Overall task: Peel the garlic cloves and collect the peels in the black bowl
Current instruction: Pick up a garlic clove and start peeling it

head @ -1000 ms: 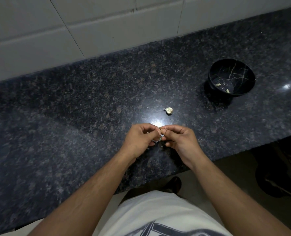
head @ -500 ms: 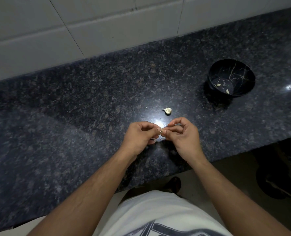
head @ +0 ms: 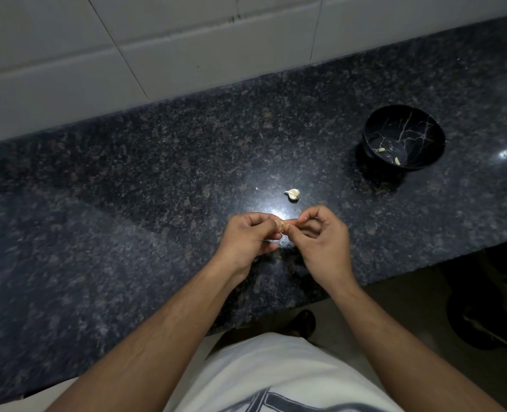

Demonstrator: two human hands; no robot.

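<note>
2 peel bits [head: 388, 155] in black bowl [head: 368, 135].

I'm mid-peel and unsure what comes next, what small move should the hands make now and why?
Probably keep pulling the skin off: both the left hand and right hand pinch the garlic clove between them, and no loose peel shows yet to carry to the black bowl.

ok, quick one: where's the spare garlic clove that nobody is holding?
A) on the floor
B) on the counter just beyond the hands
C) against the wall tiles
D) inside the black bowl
B: the spare garlic clove lies on the bare counter just beyond the left hand and right hand, well short of the black bowl, which holds only small pale bits.
</note>
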